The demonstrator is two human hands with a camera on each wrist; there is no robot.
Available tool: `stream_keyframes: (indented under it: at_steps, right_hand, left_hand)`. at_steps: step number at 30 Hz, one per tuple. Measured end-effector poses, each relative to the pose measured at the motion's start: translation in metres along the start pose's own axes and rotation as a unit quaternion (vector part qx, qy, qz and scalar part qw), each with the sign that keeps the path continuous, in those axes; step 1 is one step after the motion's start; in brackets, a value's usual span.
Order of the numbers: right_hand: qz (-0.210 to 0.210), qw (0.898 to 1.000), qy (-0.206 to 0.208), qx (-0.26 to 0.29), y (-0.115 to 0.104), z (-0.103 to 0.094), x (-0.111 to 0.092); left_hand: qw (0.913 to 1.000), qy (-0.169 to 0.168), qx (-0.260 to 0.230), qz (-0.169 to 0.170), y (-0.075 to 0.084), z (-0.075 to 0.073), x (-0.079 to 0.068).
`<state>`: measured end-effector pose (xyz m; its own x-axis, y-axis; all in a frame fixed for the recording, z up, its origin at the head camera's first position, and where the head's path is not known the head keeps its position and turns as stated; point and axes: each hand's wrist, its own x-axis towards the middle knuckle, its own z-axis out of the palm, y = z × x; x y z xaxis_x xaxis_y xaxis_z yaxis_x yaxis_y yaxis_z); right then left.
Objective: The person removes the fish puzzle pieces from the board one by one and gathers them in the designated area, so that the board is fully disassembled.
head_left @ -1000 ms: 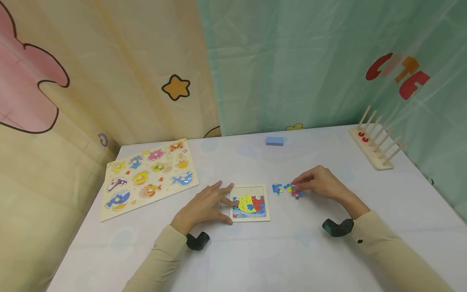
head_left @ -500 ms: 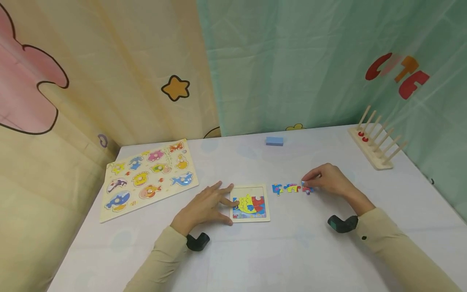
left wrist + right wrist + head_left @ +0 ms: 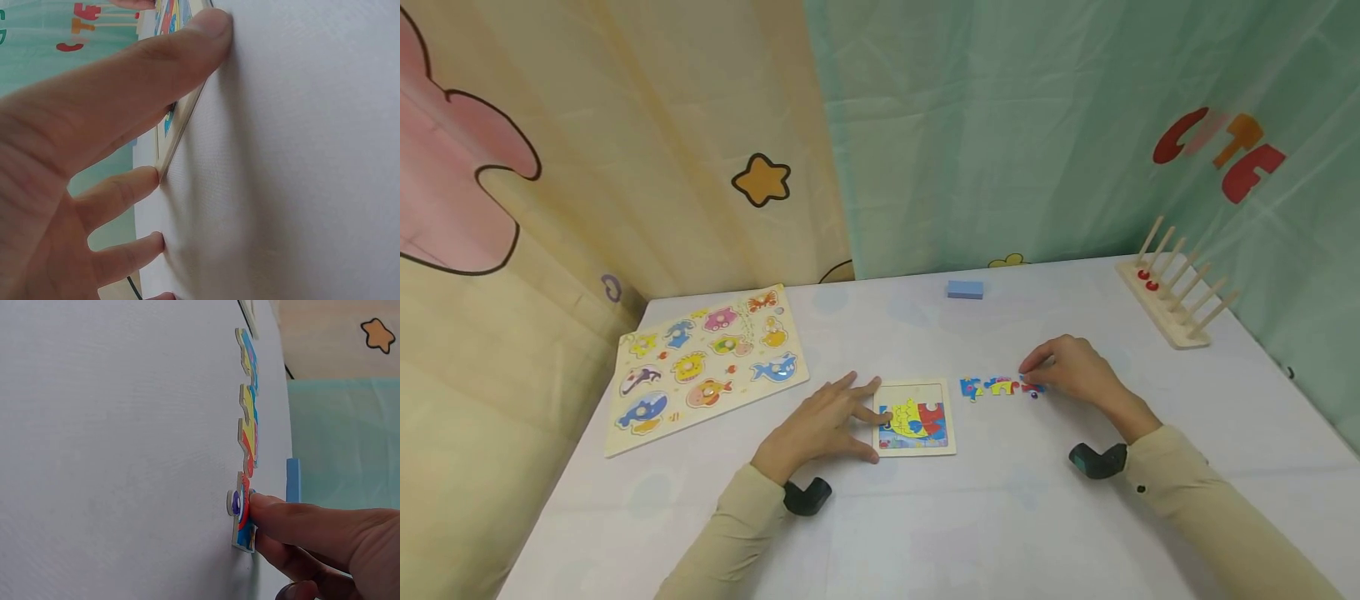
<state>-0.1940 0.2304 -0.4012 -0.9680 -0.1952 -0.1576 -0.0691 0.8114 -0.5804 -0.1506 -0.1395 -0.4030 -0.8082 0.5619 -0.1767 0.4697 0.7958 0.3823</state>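
Note:
A small square jigsaw tray [image 3: 913, 452] lies on the table, its lower part filled with a yellow, red and blue fish picture and its top strip bare wood. My left hand [image 3: 823, 422] rests at its left side with spread fingers; in the left wrist view the thumb [image 3: 209, 28] lies by the near edge. To the right of the tray is a row of loose pieces: a blue one [image 3: 971, 388], a yellow one [image 3: 1001, 386] and a red-and-blue jigsaw piece [image 3: 244, 515]. Thumb and fingers of my right hand [image 3: 1075, 371] pinch that last piece, partly covering it.
A wooden sea-animal knob puzzle board [image 3: 707, 367] lies at the left. A blue block [image 3: 965, 290] sits at the back, near the curtain [image 3: 985, 150]. At the back right stands a wooden peg rack [image 3: 1172, 308] with red beads at its far end.
My right hand has moved right with the red-and-blue jigsaw piece, away from the yellow piece it overlapped, leaving it at the row's right end. The left hand has stayed put.

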Motion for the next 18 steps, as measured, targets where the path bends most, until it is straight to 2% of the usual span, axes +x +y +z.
stream_keyframes:
  at_steps: [12,18]
  right_hand:
    - [0.001,1.000,0.012,0.003,-0.003,0.000,-0.001]
    - [-0.023,0.999,0.003,0.030,-0.026,0.011,0.002]
  left_hand:
    - [1.0000,-0.005,0.005,0.000,0.000,0.000,0.001]
    - [1.0000,-0.002,0.010,0.002,0.000,0.000,0.001]
